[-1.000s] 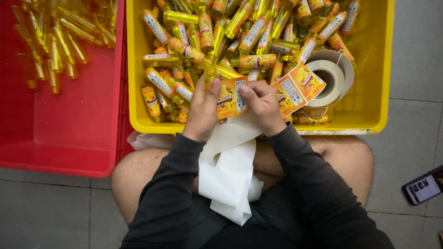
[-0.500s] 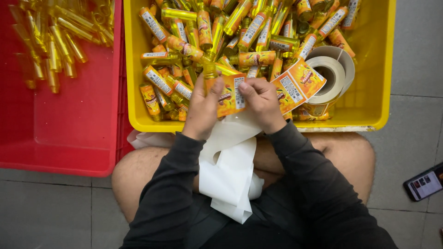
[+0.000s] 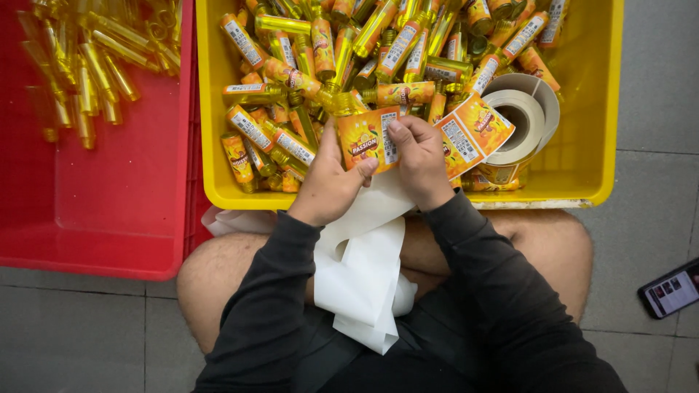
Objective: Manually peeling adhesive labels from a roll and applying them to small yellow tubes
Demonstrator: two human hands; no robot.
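My left hand [image 3: 328, 182] grips a small yellow bottle [image 3: 341, 104] whose neck sticks out above my thumb. An orange printed label [image 3: 368, 138] lies across the bottle's body. My right hand [image 3: 419, 156] presses that label with thumb and fingers from the right side. Both hands hover over the near edge of a yellow bin [image 3: 582, 182] filled with several labelled bottles [image 3: 320, 51]. A roll of orange labels [image 3: 510, 124] rests in the bin's right part, its strip reaching toward my right hand. White backing paper [image 3: 364, 276] trails down over my lap.
A red bin [image 3: 109, 233] on the left holds several unlabelled yellow bottles [image 3: 87, 65]. A phone [image 3: 670, 287] with a lit screen lies on the grey tiled floor at the right. My bare knees flank the paper strip.
Both hands stay over the bin's near edge. The label now lies more fully across the bottle, with my right fingers shifted onto it.
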